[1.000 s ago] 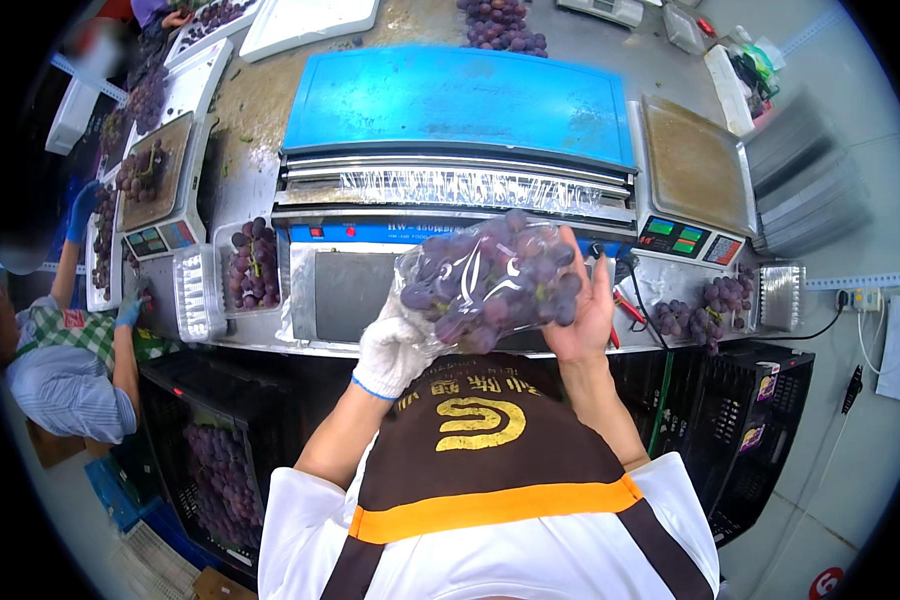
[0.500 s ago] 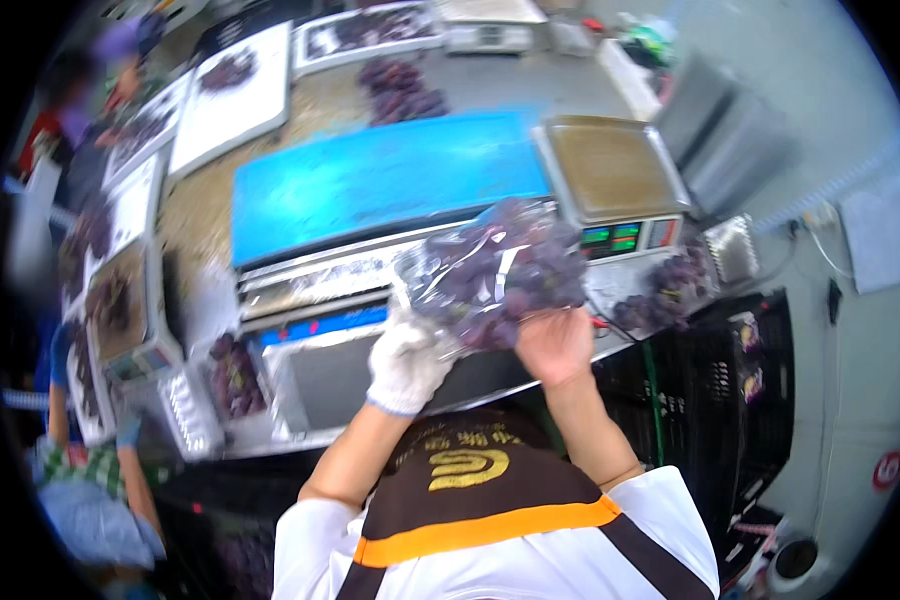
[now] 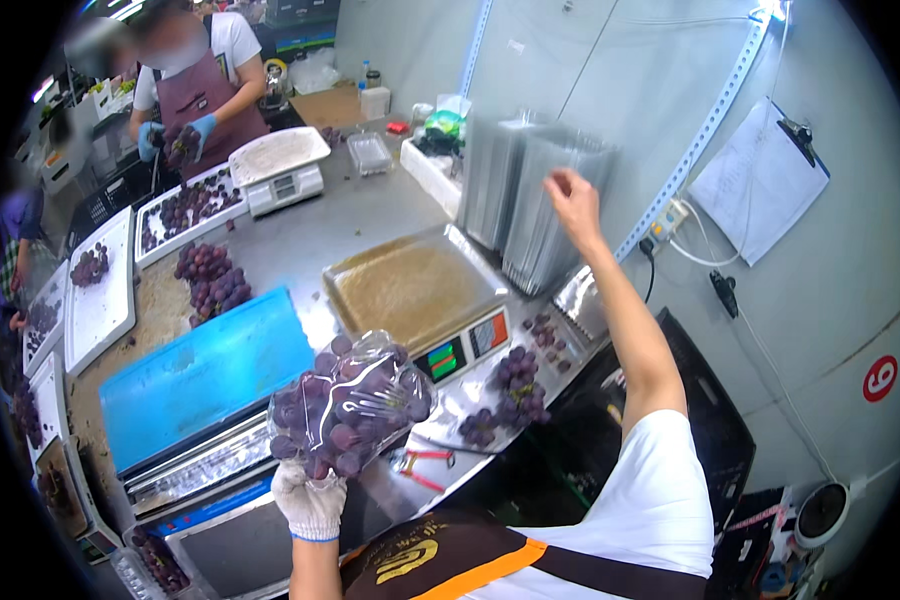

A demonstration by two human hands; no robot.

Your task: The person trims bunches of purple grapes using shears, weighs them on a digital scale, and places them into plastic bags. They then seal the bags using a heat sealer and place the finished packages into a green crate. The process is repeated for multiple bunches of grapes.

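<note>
In its white knit glove, my left hand (image 3: 310, 500) grips the near end of a bunch of dark purple grapes (image 3: 342, 425) wrapped in clear film. The pack is held tilted above the wrapping machine's front edge. My bare right hand (image 3: 576, 208) is raised at the right, in front of tall nested stacks of clear plastic containers (image 3: 548, 225). Its fingers are curled together; whether they pinch anything is too small to tell. Beyond the grape pack stands a digital scale (image 3: 410, 285) with a lit green display.
A blue board (image 3: 210, 380) lies left on the steel table. Loose grapes (image 3: 212, 280), white foam trays (image 3: 100, 290) and a second scale (image 3: 280, 170) sit farther off. Red-handled shears (image 3: 425, 470) and more grapes (image 3: 515, 390) lie near the front edge. A gloved co-worker (image 3: 205, 105) handles grapes across the table.
The view has swung right. My right hand has let go of the wrapped grapes and risen to the container stacks. The left hand still holds the pack.
</note>
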